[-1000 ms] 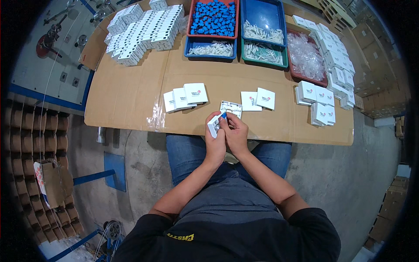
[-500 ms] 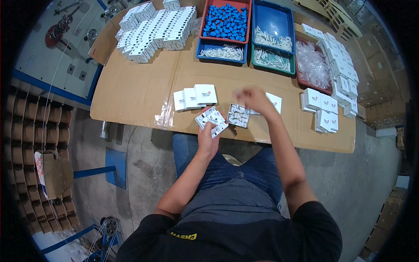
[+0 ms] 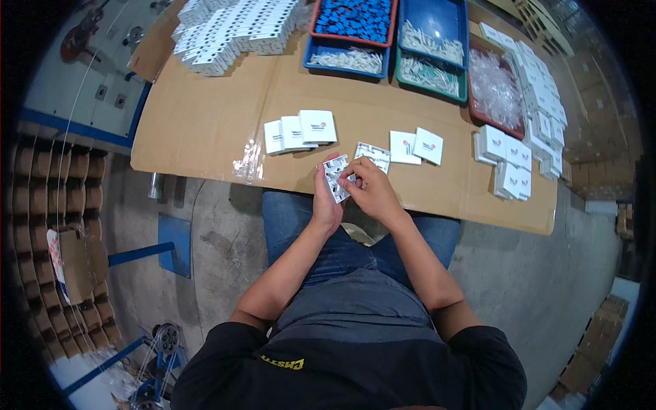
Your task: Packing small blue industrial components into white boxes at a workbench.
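Nearby, red tray (image 3: 316, 20) holds blue caps (image 3: 354, 15).

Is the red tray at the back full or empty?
Full: the red tray is heaped with small blue pieces up to its rim.

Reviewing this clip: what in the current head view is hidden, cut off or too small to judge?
- White plate in the left hand: fingers of the right hand cover part of it; its details are too small.
- Whatever the right fingertips pinch: hidden against the plate.
- Contents of the blue tray and the red tray: tiny, cut off by the top edge.
- Clear bags: contents blurred.
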`<action>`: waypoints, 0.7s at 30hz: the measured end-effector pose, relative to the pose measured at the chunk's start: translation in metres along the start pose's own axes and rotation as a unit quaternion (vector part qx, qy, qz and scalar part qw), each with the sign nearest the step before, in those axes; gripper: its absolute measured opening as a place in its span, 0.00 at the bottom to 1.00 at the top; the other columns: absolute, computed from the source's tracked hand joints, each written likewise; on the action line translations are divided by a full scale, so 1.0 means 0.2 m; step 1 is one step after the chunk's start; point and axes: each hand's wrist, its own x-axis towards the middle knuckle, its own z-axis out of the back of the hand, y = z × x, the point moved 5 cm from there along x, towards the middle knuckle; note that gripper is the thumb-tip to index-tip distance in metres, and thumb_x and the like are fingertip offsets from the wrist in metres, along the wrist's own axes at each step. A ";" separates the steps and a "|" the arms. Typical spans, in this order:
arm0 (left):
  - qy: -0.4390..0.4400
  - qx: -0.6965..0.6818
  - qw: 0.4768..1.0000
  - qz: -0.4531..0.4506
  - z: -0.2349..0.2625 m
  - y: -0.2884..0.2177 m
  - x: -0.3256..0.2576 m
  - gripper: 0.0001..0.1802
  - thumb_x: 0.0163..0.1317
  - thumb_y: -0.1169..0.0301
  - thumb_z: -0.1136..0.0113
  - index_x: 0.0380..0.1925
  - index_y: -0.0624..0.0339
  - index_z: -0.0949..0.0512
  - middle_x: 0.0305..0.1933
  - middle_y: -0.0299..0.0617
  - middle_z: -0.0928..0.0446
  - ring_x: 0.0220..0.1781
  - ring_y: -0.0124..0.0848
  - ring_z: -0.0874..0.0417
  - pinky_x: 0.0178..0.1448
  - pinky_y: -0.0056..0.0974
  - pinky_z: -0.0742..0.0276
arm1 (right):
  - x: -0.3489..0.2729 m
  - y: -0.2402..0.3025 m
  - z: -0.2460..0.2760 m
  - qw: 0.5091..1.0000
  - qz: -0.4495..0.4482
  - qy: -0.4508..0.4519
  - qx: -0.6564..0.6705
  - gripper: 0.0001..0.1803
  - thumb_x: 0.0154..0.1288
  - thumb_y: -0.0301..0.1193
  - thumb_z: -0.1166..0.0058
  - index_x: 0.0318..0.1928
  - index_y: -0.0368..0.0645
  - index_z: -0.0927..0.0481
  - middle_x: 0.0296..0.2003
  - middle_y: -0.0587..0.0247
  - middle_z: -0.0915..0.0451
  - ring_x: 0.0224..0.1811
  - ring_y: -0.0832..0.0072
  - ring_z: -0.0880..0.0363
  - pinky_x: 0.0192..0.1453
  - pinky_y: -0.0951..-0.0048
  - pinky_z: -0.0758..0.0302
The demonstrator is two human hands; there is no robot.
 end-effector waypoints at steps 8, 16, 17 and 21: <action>-0.026 0.023 0.999 0.018 -0.02 0.01 0.05 0.33 0.80 0.42 0.70 0.68 0.53 0.32 0.54 0.46 0.21 0.54 0.39 0.17 0.58 0.47 0.19 | -0.09 -0.23 0.32 0.981 -0.150 -0.122 0.026 0.09 0.69 0.31 0.39 0.44 0.41 0.18 0.45 0.58 0.19 0.37 0.66 0.19 0.41 0.67 0.24; -0.126 0.197 0.972 -0.006 0.15 -0.06 0.15 0.25 0.80 0.53 0.60 0.58 0.62 0.25 0.45 0.42 0.17 0.44 0.28 0.14 0.48 0.35 0.17 | 0.00 -0.06 0.25 0.986 0.080 0.005 -0.148 0.37 0.53 0.39 0.27 0.64 0.46 0.23 0.69 0.50 0.31 0.72 0.51 0.33 0.73 0.56 0.33; -0.131 0.306 0.942 -0.026 0.15 -0.10 0.17 0.24 0.80 0.55 0.59 0.57 0.63 0.24 0.44 0.42 0.17 0.42 0.26 0.14 0.47 0.34 0.18 | 0.03 -0.06 0.20 0.986 0.082 0.004 -0.148 0.37 0.53 0.39 0.27 0.64 0.46 0.23 0.69 0.50 0.31 0.72 0.51 0.33 0.73 0.56 0.33; -0.198 0.337 0.909 -0.146 0.30 -0.05 0.23 0.23 0.73 0.63 0.45 0.60 0.71 0.29 0.49 0.49 0.19 0.47 0.34 0.16 0.51 0.37 0.20 | 0.15 -0.08 0.00 0.963 0.130 0.119 -0.204 0.35 0.54 0.34 0.29 0.64 0.45 0.23 0.70 0.46 0.32 0.75 0.49 0.36 0.77 0.55 0.38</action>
